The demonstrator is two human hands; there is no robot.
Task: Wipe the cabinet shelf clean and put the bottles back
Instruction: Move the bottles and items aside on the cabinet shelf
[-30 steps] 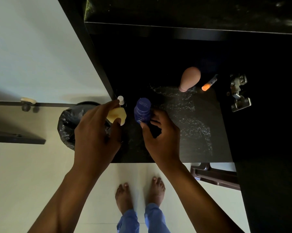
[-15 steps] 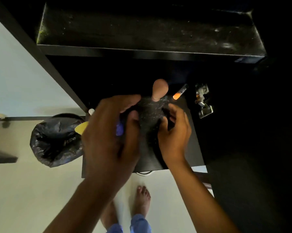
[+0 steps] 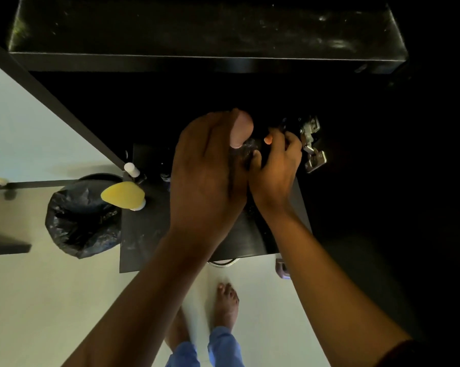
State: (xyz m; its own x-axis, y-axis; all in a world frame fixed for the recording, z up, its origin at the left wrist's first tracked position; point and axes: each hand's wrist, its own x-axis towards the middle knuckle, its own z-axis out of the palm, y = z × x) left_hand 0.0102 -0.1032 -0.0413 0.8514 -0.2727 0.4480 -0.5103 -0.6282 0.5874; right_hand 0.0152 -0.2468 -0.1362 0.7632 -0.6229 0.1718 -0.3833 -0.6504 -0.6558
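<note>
Pink egg-shaped bottle (image 3: 241, 129) at black shelf's (image 3: 144, 229) back edge, left hand (image 3: 205, 176) fingers curled around it; right hand (image 3: 275, 165) pinches small orange-tipped tube (image 3: 268, 139)

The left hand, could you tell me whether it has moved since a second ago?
Yes. The left hand has left the yellow bottle at the shelf's left edge and moved right and deeper, toward the metal hinge, now reaching the pink bottle.
</note>
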